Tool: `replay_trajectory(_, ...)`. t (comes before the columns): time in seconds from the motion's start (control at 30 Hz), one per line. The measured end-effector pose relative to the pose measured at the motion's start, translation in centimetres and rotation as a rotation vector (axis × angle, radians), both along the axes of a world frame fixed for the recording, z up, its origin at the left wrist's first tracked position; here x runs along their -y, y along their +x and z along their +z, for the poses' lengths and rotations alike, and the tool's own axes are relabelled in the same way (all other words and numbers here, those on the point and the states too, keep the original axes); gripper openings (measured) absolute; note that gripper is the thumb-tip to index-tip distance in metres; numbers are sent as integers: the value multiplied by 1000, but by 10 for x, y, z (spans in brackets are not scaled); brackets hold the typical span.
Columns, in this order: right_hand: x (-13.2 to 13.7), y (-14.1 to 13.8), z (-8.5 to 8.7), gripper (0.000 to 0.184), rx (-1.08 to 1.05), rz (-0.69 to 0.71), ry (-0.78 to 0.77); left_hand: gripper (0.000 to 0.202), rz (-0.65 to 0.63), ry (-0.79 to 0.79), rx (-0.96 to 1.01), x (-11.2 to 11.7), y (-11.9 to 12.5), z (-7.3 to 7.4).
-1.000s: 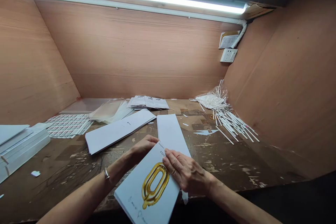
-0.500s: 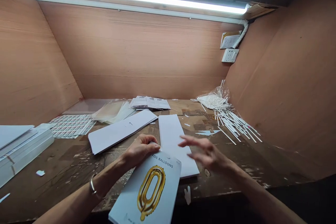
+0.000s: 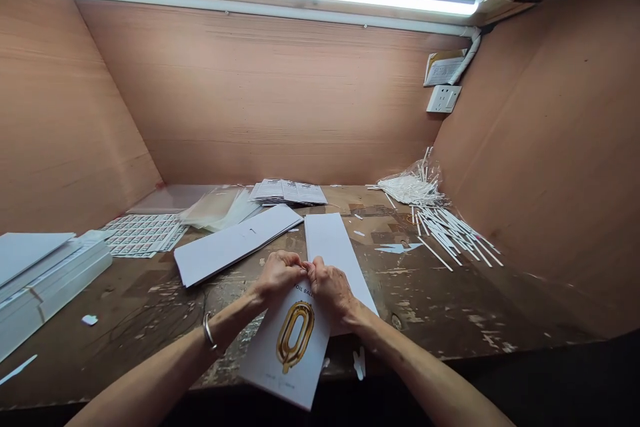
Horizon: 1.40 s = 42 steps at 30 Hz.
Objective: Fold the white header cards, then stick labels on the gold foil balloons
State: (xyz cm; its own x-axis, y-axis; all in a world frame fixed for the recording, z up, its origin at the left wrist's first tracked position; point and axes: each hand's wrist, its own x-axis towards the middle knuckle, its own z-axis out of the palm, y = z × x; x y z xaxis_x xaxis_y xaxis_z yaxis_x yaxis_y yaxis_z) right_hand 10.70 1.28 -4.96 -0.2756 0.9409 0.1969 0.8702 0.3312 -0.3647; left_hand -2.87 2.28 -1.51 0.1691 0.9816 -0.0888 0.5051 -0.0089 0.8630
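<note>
Pinched at its top edge, a white card pack (image 3: 293,353) printed with a gold foil-balloon "0". Held there by left hand (image 3: 278,272) and right hand (image 3: 331,287) side by side, knuckles touching, each grip closed on that edge. Flat on the near part of the worn brown wooden desk (image 3: 440,320), lower end hanging past the rim. Readable above the gold figure: "FOIL BAL", the rest hidden under the right fingers. Small print at the bottom too fine to read. Silver bangle (image 3: 209,331) on the left wrist.

Just behind the hands, a long blank white card stack (image 3: 333,240), partly under the pack. To its left, a second long white stack (image 3: 235,243), angled. Further back, folded black-and-white printed leaflets (image 3: 289,192), text too small to read, beside clear plastic sleeves (image 3: 215,207). On the left, a sheet of small printed stickers (image 3: 143,233) and stacked white boxes (image 3: 45,277). On the right, loose thin white sticks (image 3: 453,233), more in a clear bag (image 3: 407,185) behind. On the back wall, a white socket plate (image 3: 443,99).
</note>
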Motion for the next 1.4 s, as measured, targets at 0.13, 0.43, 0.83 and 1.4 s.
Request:
replay_trajectory(0.13,-3,4,5,30,-94,13,-27,18,-37,-46,200,-5,-4,-10)
replay_trajectory(0.43,-13,25,9,35,-576,-9,-86,23,-33,-186,577,2,2,1)
replay_trajectory(0.83,-23,61,17,40,-925,0,-749,46,-449,-306,679,10,-14,16)
replay_trajectory(1.4,1,63,34,41,-1178,8,-571,41,44,-107,780,17,36,-5)
